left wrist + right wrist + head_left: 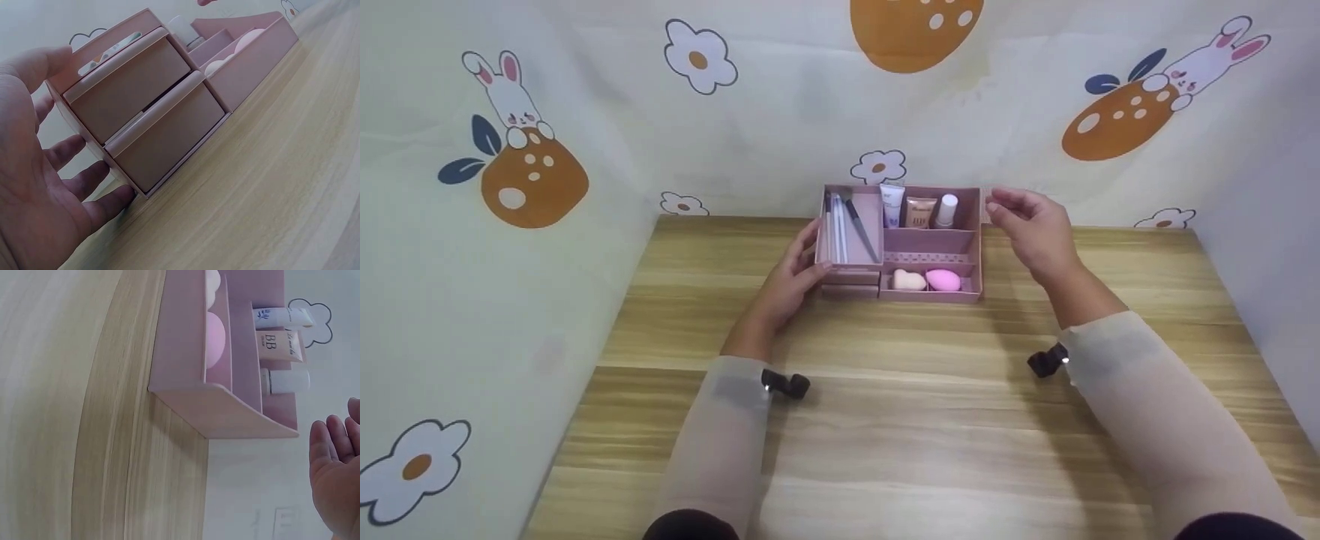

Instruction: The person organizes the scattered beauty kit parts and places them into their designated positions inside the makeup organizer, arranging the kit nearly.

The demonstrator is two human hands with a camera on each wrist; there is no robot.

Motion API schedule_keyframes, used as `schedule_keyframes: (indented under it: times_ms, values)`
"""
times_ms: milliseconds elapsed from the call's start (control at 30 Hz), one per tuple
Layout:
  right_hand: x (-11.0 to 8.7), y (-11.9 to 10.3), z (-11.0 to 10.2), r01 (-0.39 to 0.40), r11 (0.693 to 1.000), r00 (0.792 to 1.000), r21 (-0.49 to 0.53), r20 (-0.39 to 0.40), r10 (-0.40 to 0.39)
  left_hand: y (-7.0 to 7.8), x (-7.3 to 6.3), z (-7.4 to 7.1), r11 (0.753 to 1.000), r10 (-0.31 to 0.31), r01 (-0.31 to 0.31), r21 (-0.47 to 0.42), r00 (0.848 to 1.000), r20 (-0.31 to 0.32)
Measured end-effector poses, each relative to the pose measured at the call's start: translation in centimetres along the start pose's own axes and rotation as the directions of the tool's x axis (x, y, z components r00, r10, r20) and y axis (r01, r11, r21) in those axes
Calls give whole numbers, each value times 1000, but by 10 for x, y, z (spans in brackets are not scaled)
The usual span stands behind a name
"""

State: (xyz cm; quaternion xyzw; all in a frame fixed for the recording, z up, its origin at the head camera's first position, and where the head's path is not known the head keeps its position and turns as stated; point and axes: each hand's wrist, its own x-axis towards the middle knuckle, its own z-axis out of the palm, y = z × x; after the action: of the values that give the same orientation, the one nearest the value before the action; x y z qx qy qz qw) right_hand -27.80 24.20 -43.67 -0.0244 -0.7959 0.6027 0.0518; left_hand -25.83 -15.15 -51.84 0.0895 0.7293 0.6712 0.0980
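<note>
A pink desktop organizer (930,296) stands at the back of the table. My left hand (791,281) rests against its left side; in the left wrist view the fingertips touch the side wall and the thumb lies at the top rim. Beyond its right wall my right hand (1039,229) is raised, fingers loosely bent and holding nothing. Makeup brushes (840,229) lie in the top left tray. A white tube (892,204), a BB cream tube (919,213) and a white-capped bottle (946,211) stand in the back compartment. A beige sponge (908,280) and a pink sponge (943,280) sit in front.
Two drawers (132,84) are pushed in under the brush tray. A patterned cloth (780,135) hangs right behind the wooden table (885,420) and along its left side. A plain pale panel (1267,225) borders the right.
</note>
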Motion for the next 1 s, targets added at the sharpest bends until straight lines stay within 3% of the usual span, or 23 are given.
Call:
schedule_keyframes:
  times_ms: [100, 300, 567, 800, 1000]
  values:
    - [-6, 2, -9, 20, 996, 1000, 82, -15, -19, 1, 0, -1, 1000, -9, 9, -8, 1000, 2]
    - [-21, 9, -23, 65, 961, 998, 269, -29, -60, 2, -2, -2, 1000, -11, 11, -7, 1000, -1]
    - [-38, 15, -32, 85, 918, 996, 387, -69, -63, 2, -2, -2, 1000, -24, 24, -9, 1000, -9]
    - [-49, 11, -26, 69, 848, 994, 525, -107, -15, 4, -2, -3, 999, -38, 38, 4, 999, 0]
    - [-57, 4, -18, 97, 756, 983, 648, -179, 28, 4, -2, -4, 1000, -23, 23, 6, 1000, -7]
